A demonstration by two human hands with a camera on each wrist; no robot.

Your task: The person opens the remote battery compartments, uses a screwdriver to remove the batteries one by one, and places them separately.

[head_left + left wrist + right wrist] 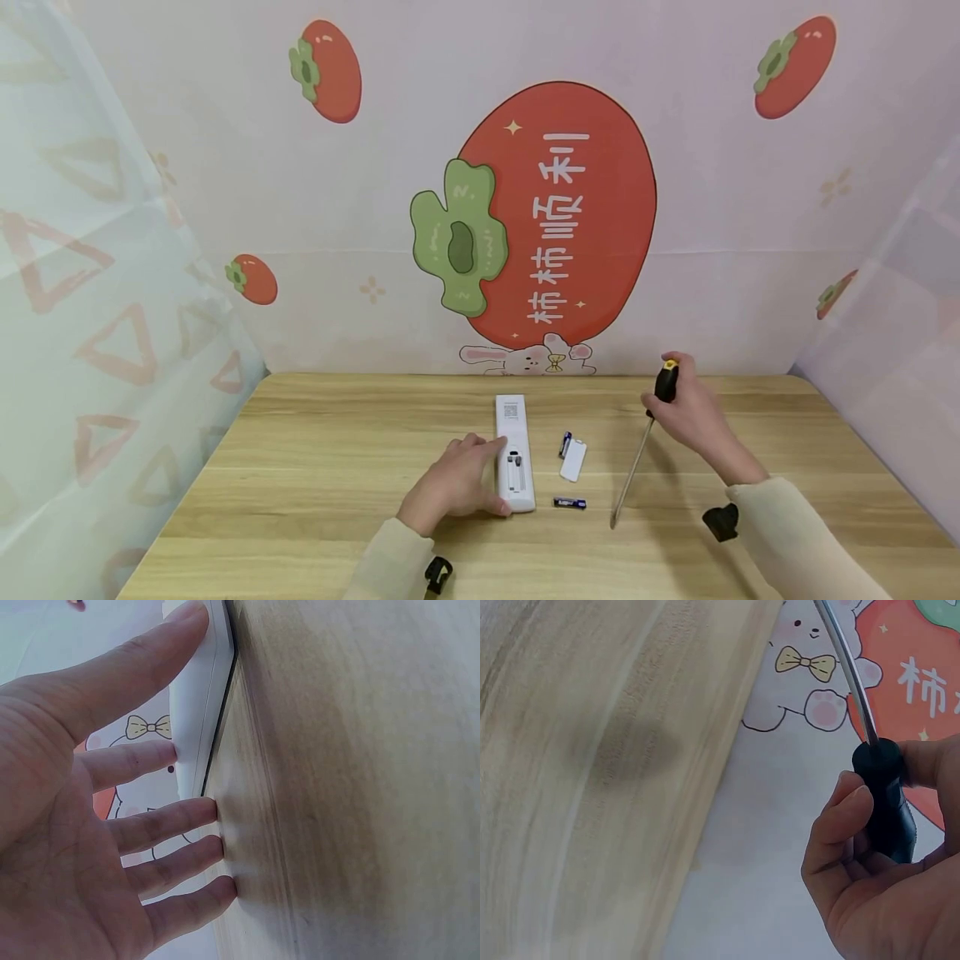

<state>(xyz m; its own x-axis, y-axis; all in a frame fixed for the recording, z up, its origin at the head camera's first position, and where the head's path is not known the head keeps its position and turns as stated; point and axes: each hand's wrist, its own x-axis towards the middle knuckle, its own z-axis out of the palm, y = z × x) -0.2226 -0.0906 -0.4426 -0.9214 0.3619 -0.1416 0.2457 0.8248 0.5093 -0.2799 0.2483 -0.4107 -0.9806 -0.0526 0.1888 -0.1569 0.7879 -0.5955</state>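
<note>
The left hand (453,486) lies with straight fingers (161,759) against the remote (514,454) mid-worktop (315,467), likely steadying it with its battery bay open, while the right hand (693,412) grips the screwdriver (647,433), tip resting near 2 batteries (569,502) and cover (573,460); bay contents unclear.

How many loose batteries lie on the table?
2. One battery lies right of the remote, touching the white cover; the other battery lies nearer, below the cover. More may be hidden.
</note>
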